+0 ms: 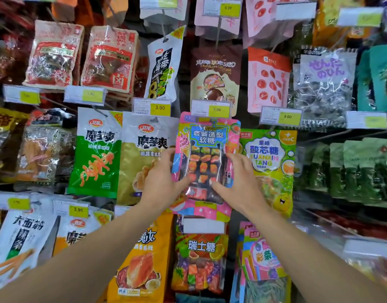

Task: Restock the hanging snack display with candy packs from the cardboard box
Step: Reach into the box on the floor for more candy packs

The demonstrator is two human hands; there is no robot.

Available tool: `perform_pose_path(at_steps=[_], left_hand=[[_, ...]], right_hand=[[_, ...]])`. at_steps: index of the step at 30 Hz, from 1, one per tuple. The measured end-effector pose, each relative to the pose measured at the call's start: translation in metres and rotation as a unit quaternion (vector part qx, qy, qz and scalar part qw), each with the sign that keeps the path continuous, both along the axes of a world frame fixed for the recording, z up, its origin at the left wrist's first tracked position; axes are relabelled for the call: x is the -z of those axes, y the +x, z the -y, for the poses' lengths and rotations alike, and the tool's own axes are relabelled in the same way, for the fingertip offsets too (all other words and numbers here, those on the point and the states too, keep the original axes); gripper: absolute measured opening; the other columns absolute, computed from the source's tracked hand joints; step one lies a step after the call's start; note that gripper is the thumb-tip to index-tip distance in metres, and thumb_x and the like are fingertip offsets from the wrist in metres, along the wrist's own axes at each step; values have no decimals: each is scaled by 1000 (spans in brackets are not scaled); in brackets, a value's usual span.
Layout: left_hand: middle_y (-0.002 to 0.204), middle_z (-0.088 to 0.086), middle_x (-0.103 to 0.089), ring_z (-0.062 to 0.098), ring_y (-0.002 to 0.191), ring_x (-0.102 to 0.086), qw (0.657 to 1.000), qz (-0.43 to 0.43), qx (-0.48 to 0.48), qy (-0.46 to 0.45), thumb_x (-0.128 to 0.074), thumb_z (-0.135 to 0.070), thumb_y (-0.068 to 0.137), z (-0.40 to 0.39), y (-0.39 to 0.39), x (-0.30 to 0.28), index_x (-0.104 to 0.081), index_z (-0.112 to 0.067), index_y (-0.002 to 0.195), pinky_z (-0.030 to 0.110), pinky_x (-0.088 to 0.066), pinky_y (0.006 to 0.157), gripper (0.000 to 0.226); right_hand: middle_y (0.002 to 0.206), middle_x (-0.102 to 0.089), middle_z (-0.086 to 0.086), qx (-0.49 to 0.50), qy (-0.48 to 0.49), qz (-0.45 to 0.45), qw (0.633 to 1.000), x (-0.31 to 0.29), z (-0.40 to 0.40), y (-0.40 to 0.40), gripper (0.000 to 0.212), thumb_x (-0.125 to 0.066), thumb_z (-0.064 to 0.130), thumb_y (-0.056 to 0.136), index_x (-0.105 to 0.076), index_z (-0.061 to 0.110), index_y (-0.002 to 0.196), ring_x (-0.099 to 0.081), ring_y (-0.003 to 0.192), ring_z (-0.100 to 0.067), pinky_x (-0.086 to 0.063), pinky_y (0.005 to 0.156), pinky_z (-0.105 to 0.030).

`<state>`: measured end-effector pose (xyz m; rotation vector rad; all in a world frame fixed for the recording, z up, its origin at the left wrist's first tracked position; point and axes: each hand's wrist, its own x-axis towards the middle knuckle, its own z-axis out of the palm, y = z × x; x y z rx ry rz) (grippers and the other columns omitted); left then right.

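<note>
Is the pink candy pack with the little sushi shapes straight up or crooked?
Nearly straight up. The pink candy pack has its title on top, and the left hand and right hand hold its sides.

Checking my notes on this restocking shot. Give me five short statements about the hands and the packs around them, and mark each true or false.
1. Both hands hold the pink candy pack. True.
2. The left hand holds it by its top edge. False: by the lower left side.
3. A green and yellow candy pack hangs right of it. True.
4. The price tag above it reads 3.90. False: 5.00.
5. The right hand is idle. False: it grips the pack's lower right.
</note>
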<state>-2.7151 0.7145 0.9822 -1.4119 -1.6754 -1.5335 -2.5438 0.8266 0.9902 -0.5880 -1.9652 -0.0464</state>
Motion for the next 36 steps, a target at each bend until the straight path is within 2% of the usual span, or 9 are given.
perform_pose_path(at_steps=[3, 7, 10, 14, 16, 23, 26, 32, 36], left_hand=[[115, 2, -64, 22, 98, -61, 998, -49, -33, -12, -74, -37, 82, -9, -4, 2, -42, -27, 137, 31, -46, 73, 64], [122, 5, -62, 24, 102, -60, 997, -54, -43, -36, -71, -41, 84, -22, -10, 2, -44, -28, 138, 34, -49, 78, 61], [124, 4, -62, 25, 110, -57, 997, -42, -32, -49, -71, -45, 83, -28, -12, -6, -47, -27, 136, 34, -47, 84, 61], [120, 7, -60, 19, 87, -57, 995, -47, -26, -84, -73, -39, 84, -38, -8, -13, -43, -30, 138, 28, -42, 73, 62], [117, 6, -59, 21, 82, -58, 994, -46, -27, -91, -75, -35, 83, -41, -7, -10, -39, -34, 138, 30, -46, 69, 66], [123, 8, -54, 32, 104, -60, 992, -57, -48, -105, -73, -22, 84, -42, -11, 1, -30, -32, 143, 40, -51, 79, 74], [123, 10, -55, 33, 101, -61, 990, -47, -47, -122, -73, -20, 82, -42, -15, -3, -28, -34, 143, 45, -53, 81, 76], [112, 11, -60, 31, 94, -63, 981, -52, -28, -184, -75, -21, 82, -39, -18, -5, -14, -33, 152, 43, -55, 78, 94], [115, 12, -61, 32, 102, -61, 981, -48, -1, -190, -74, -27, 81, -34, -22, -2, -18, -29, 153, 42, -53, 83, 91]], right_hand=[[148, -25, 3, -1, -11, -9, 1000, 4, 0, -3, 79, -73, 38, 84, -29, 25, 149, -36, 132, -12, -30, 99, -19], [150, -24, 2, -1, -32, -1, 999, -3, -4, -8, 78, -74, 34, 84, -31, 24, 148, -39, 134, -19, -37, 106, -31], [148, -28, -2, -1, -43, 6, 999, -13, -9, -8, 77, -75, 28, 84, -33, 21, 148, -40, 133, -18, -31, 104, -23], [151, -27, -2, 21, -62, 25, 998, -18, -16, -6, 80, -75, 23, 85, -29, 18, 151, -38, 136, -19, -33, 109, -30], [150, -26, 0, 31, -54, 27, 998, -11, -19, -8, 78, -74, 24, 87, -28, 20, 150, -41, 133, -19, -38, 105, -32], [146, -26, -2, 53, -26, 7, 998, 7, -20, -19, 73, -69, 31, 90, -27, 19, 148, -54, 117, -25, -51, 90, -39], [148, -25, -3, 74, -34, 16, 997, 7, -18, -26, 73, -68, 33, 90, -27, 19, 148, -57, 113, -27, -53, 86, -39], [149, -23, -3, 88, -57, 31, 994, 2, -18, -27, 72, -66, 35, 91, -25, 19, 148, -60, 108, -28, -55, 82, -41], [148, -24, -2, 122, -43, 51, 990, 3, -10, -23, 76, -66, 42, 89, -23, 18, 148, -58, 109, -28, -55, 76, -38]])
